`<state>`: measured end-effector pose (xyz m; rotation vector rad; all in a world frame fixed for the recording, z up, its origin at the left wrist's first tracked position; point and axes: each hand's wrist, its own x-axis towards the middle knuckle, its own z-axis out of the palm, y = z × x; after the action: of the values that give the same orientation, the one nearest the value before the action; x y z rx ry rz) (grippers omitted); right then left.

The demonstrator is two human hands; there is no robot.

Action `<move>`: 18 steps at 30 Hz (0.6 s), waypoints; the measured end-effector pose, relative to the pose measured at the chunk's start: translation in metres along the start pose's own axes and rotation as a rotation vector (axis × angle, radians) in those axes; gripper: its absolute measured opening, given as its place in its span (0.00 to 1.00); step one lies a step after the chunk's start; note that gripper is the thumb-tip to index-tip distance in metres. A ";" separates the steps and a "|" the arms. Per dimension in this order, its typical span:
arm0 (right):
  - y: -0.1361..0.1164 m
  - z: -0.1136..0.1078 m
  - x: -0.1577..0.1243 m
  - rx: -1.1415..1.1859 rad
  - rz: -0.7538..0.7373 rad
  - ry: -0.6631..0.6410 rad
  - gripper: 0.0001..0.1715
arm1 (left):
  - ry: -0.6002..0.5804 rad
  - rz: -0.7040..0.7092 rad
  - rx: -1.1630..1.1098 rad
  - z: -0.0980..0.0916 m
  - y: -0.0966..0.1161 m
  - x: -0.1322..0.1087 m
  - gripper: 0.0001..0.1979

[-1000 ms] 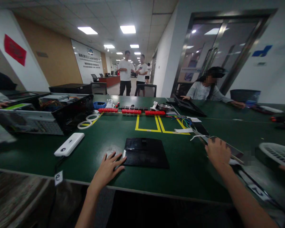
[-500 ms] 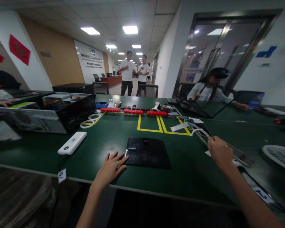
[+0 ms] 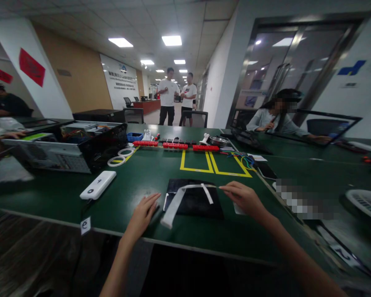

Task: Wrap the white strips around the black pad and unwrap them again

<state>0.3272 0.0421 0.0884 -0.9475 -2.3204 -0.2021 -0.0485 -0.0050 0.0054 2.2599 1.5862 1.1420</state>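
A pale flat ribbon cable (image 3: 177, 202) hangs over a flat black panel (image 3: 200, 209) on the green table. One end of the cable is pinched in the fingertips of my right hand (image 3: 245, 199), at the panel's right edge. Its wide free end droops past the panel's lower left corner. To the left of the panel, my left hand (image 3: 145, 212) rests low over the table with its fingers stretched out, holding nothing. A white strip (image 3: 166, 201) lies along the panel's left edge.
A white power bank (image 3: 98, 185) and an opened computer case (image 3: 64, 148) are on the left. Red holders (image 3: 175, 146) line the back, behind yellow tape frames (image 3: 212, 170). Coloured wires (image 3: 247, 161) lie right, near a white fan guard (image 3: 367, 204). A co-worker holds a black frame (image 3: 330, 113).
My right hand has come in from the pile of cables on the right, bringing the ribbon cable over the panel. My left hand has come off the panel's edge. The co-worker's black frame is raised.
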 end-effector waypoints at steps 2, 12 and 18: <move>-0.005 0.017 -0.001 -0.015 -0.042 -0.061 0.15 | 0.076 -0.026 -0.015 0.000 0.004 -0.001 0.18; -0.033 0.050 -0.003 -0.281 -0.205 -0.255 0.22 | -0.157 0.246 0.186 0.024 0.062 0.001 0.24; -0.030 0.049 -0.003 -0.313 -0.224 -0.281 0.24 | -0.249 0.271 0.342 0.039 0.082 0.015 0.29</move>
<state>0.2842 0.0361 0.0501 -0.9082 -2.7098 -0.5710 0.0400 -0.0161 0.0275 2.7750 1.5038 0.6346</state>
